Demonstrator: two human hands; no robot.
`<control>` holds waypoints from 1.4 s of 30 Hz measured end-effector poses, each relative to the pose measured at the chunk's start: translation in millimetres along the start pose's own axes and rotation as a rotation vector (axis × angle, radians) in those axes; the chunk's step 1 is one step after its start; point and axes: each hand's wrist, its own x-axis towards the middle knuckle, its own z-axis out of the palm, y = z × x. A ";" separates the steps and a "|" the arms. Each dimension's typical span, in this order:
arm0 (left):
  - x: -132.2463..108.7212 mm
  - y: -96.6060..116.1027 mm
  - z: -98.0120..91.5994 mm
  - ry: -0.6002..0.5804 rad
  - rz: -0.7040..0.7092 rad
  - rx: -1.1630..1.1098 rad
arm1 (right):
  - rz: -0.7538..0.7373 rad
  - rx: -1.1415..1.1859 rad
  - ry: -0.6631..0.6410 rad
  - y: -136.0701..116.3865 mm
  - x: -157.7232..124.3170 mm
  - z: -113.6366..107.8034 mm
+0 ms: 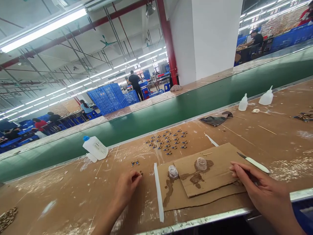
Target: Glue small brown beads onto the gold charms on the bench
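My left hand (128,184) is closed in a pinch over the brown table (80,199), just below two small blue-and-gold pieces (135,163); what its fingertips hold, if anything, is too small to name. At the right, my right hand (261,186) has thumb and forefinger pressed together above the edge of a stained cardboard sheet (215,179). Whatever may be between those fingers cannot be made out. Two small clear cups, one (201,164) on the upper sheet and a whitish one (173,172) to its left, stand between my hands. A knife with a pale handle (256,164) lies beyond my right hand.
Several small blue-and-gold figures (167,141) lie in rows beyond the cardboard. A blue-capped bottle (96,148) is at the left; squeeze bottles (243,102) and a dark cloth (216,119) are farther right. A green conveyor belt (156,114) crosses behind. People work in the distance.
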 end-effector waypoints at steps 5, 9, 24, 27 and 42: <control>-40.6 19.7 15.1 0.102 0.142 0.053 | 0.003 0.003 -0.009 -6.0 -0.2 -1.3; -61.6 28.4 29.0 0.283 0.403 0.236 | 0.061 0.013 -0.025 -7.2 -0.7 -2.5; -104.1 18.9 47.8 0.432 0.150 -0.051 | 0.092 -0.035 0.001 -10.9 -2.1 -5.5; -102.6 16.5 48.7 0.415 0.159 -0.048 | 0.098 -0.041 -0.003 -11.0 -2.3 -5.5; -87.6 30.2 31.5 0.401 0.292 0.081 | 0.066 -0.007 0.012 -6.0 -3.2 -3.5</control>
